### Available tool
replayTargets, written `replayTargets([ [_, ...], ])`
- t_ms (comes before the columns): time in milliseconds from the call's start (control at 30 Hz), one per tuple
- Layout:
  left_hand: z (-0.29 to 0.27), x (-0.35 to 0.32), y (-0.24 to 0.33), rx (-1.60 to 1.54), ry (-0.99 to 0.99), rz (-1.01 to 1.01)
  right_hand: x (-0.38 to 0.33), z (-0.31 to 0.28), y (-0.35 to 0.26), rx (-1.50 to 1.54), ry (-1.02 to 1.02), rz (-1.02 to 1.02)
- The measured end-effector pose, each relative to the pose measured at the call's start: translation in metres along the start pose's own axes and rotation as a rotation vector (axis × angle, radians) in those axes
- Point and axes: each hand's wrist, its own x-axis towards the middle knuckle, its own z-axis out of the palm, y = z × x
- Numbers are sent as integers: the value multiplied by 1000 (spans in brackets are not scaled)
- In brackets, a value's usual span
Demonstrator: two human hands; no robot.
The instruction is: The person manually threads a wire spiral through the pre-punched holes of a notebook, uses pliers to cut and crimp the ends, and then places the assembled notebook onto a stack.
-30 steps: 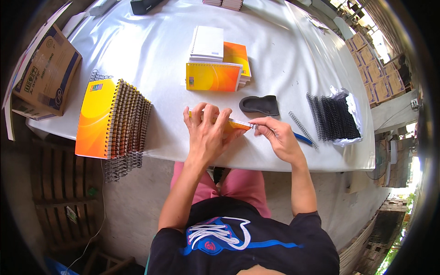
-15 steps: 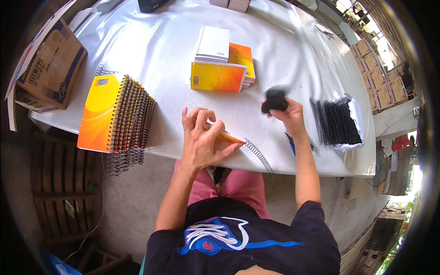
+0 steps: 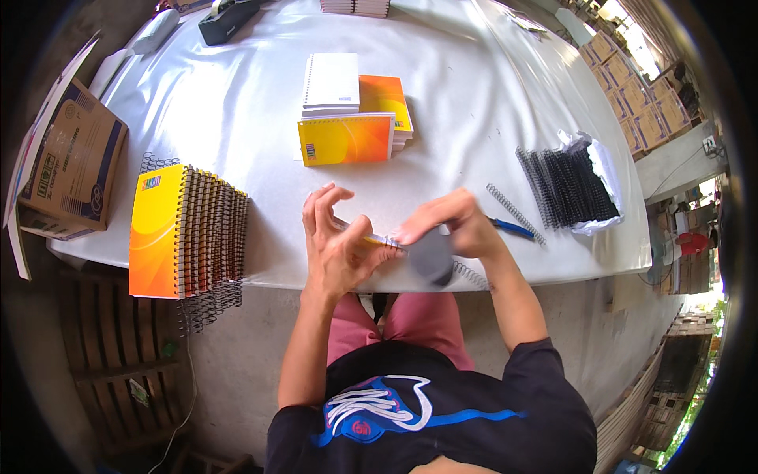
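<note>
The left grip [image 3: 335,251] pinches a slim orange-and-yellow paper notebook [image 3: 371,238], held edge-on above the near side of the white-covered table [image 3: 466,103]. At its 3 o'clock, the blurred right grip [image 3: 466,225] grasps a dark, flat, rounded pad [image 3: 432,257] close to the notebook's end. A thin dark wire coil [image 3: 473,275] trails toward 4 o'clock. The step seems to be winding the coil through the binding holes; the next move likely calls for spinning it with the pad, notebook steady. Half a second earlier, the pad is lifted clear toward 1 o'clock; now it is down by the coil.
</note>
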Motion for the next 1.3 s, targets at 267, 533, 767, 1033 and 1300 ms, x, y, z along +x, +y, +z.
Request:
replayTargets([
  [267, 7, 1, -6, -140, 47, -162, 4, 5, 17, -335, 143, 355],
  [533, 16, -1, -16, -210, 95, -161, 4, 4, 18, 378, 183, 172],
  [767, 22, 0, -15, -379, 107, -198, 10, 3, 20, 68, 134, 120],
  [1033, 26, -5, -29, -553, 15, -342, 29, 12, 24, -83, 146, 331],
  [1300, 27, -10, -31, -622, -19, -396, 36, 18, 27, -455, 174, 331],
])
